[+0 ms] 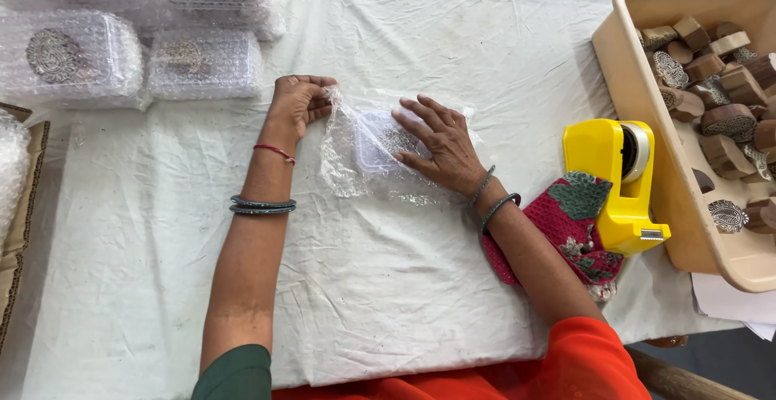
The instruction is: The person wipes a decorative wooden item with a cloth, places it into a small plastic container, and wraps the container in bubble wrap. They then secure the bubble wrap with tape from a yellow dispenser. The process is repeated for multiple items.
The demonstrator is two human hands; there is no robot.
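A small clear plastic box (373, 140) with a patterned block inside lies on a sheet of bubble wrap (343, 166) in the middle of the white cloth. My right hand (440, 148) lies flat on the box, fingers spread, pressing it down. My left hand (297, 103) is closed on the left edge of the bubble wrap, pinching it and lifting it beside the box.
Several bubble-wrapped boxes (137, 40) are stacked at the far left. A yellow tape dispenser (618, 182) stands at the right on a red embroidered cloth (570, 214). A beige tub (638, 85) with several carved wooden blocks sits at the right edge. A cardboard box (20, 230) stands at the left.
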